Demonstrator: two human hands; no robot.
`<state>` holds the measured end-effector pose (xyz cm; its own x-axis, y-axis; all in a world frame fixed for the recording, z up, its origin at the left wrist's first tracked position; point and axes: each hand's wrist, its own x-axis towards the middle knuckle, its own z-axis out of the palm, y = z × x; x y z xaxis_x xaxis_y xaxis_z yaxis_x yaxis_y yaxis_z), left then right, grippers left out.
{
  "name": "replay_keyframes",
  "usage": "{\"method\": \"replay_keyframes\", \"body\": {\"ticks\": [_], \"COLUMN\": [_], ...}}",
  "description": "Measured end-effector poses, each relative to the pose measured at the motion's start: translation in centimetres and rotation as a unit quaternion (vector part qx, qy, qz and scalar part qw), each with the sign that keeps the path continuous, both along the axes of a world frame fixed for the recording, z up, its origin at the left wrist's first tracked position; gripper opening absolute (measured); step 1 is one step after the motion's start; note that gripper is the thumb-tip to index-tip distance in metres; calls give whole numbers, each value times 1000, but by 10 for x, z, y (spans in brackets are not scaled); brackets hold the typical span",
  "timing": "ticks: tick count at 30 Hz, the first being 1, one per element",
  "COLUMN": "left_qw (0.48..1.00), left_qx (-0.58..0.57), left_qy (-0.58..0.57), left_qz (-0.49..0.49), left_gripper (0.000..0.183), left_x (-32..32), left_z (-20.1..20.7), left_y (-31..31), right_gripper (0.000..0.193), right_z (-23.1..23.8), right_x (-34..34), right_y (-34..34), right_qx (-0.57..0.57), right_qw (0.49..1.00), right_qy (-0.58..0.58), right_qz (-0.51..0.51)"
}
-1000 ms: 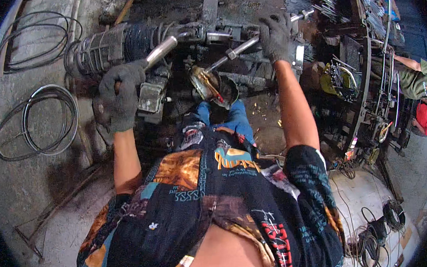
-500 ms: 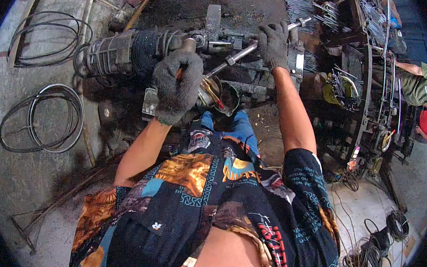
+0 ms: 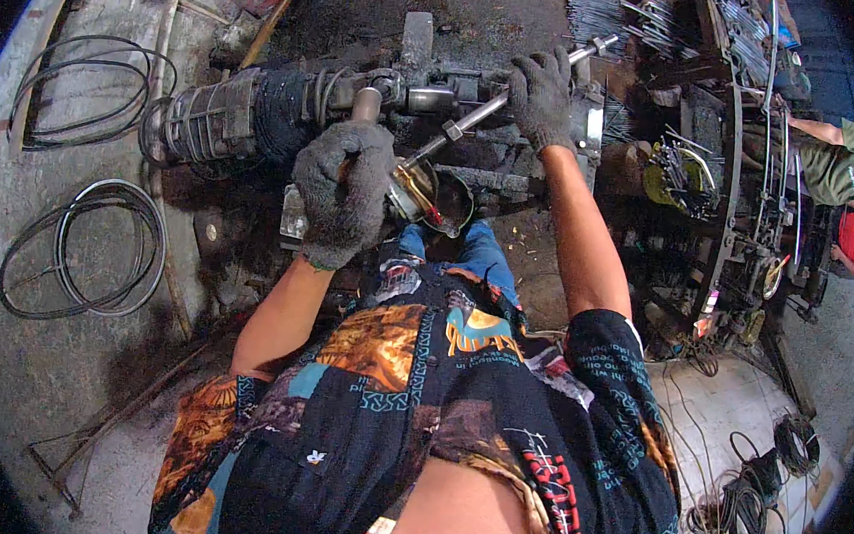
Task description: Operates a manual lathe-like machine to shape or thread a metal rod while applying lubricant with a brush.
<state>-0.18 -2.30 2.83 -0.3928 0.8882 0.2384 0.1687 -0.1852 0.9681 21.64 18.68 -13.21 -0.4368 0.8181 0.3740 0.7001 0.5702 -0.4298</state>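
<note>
Your 2 gloved hands at the greasy dark metal machine (image 3: 258, 118) on the floor, left hand (image 3: 341, 192) closed around an upright grey metal handle (image 3: 367, 104) (glove hides most), right hand (image 3: 541, 95) gripping the long silver steel bar (image 3: 458, 127), black cable coils (image 3: 82, 250) well apart.

surface: grey concrete floor (image 3: 29, 356) | on it: black cable coils (image 3: 83, 245), dark motor assembly (image 3: 248, 117)
</note>
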Motion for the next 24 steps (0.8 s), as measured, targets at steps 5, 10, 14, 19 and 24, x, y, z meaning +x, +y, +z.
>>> {"method": "replay_keyframes", "body": {"ticks": [5,10,14,19,24], "left_qw": [999,998,998,999,998], "left_qx": [50,58,23,50,-2], "left_qy": [-9,-36,-39,-1,43], "left_qz": [13,17,32,13,38], "left_gripper": [5,7,13,12,14], "left_x": [-2,-5,-9,-16,-15], "left_z": [-12,-16,-18,-24,-15], "left_y": [-3,-11,-14,-14,-16], "right_gripper": [31,28,25,26,35], "right_z": [1,0,-4,-1,0], "right_x": [0,-1,1,1,2], "right_y": [2,0,1,1,0], "right_qx": [3,14,39,30,-9], "right_qw": [1000,1000,999,999,1000], "right_qy": [-3,-1,6,11,-11], "right_qz": [8,-4,-3,-2,-10]}}
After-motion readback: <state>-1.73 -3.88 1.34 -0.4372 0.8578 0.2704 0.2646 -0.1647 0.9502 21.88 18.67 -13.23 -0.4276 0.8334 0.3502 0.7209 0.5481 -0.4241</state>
